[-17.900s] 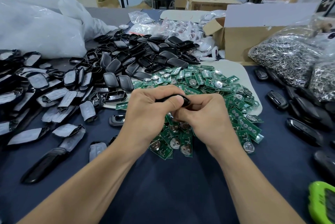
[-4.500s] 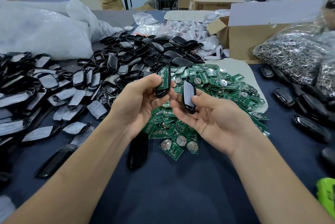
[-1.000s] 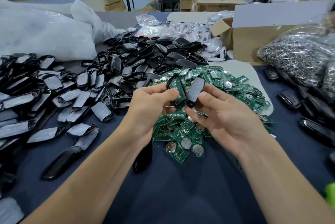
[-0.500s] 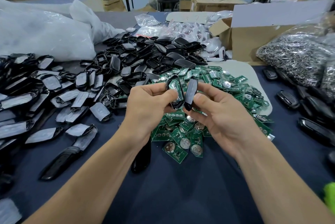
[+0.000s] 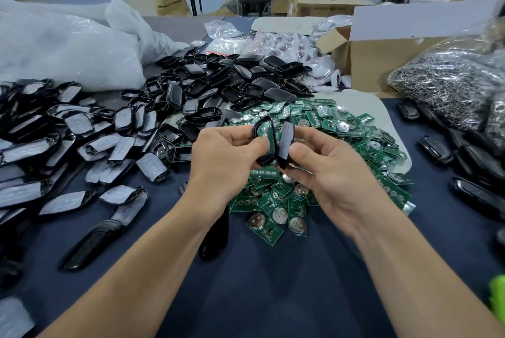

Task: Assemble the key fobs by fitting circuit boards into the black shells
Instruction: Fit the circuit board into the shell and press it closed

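Observation:
My left hand (image 5: 222, 162) grips a black shell half with a green circuit board seated in it (image 5: 266, 136), held upright above the board pile. My right hand (image 5: 328, 170) pinches the other black shell half (image 5: 284, 143), film-covered, standing upright right beside the first; the two halves nearly touch at their lower ends. Below both hands lies a heap of green circuit boards (image 5: 276, 206) with coin cells. A pile of empty black shells (image 5: 224, 86) sits behind it.
Film-covered shell covers (image 5: 82, 143) spread across the left. Black fobs (image 5: 470, 162) lie at the right beside bags of metal rings (image 5: 448, 86). A cardboard box (image 5: 382, 61) stands at the back right, a white plastic bag (image 5: 62, 47) at the back left. One black fob (image 5: 214, 239) lies under my left wrist.
The two shell halves have come closer together, from a splayed V to almost parallel. Both hands drifted slightly nearer each other.

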Motion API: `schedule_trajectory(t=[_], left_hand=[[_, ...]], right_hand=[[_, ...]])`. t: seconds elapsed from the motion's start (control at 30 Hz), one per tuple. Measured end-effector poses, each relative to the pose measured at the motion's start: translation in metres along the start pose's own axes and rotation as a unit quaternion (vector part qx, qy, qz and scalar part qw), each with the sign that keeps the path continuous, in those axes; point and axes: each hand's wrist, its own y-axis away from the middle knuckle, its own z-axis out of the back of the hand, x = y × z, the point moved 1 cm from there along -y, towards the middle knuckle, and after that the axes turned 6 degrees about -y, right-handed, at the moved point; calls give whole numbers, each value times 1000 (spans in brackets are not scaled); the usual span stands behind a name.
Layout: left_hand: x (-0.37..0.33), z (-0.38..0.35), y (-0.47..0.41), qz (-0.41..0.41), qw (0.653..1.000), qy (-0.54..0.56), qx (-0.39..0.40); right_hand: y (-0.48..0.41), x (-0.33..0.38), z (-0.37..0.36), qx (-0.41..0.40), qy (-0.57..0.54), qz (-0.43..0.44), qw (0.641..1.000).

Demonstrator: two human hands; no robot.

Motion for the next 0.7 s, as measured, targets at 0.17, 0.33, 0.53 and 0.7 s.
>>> schedule_trajectory(t=[0.17,0.33,0.53,0.7], left_hand=[[2,-1,2,-14,998,-55,-20],[4,-3,2,-13,998,-62,-9],[1,-7,5,-10,997,-14,77],[0,-9,6,-6,994,-5,109]], right_hand=[[0,-2,-2,-13,39,21,999],[1,-4,-3,-32,102,49,993],[2,-3,-1,-56,205,101,972],[3,-1,0,-73,262,125,954]])
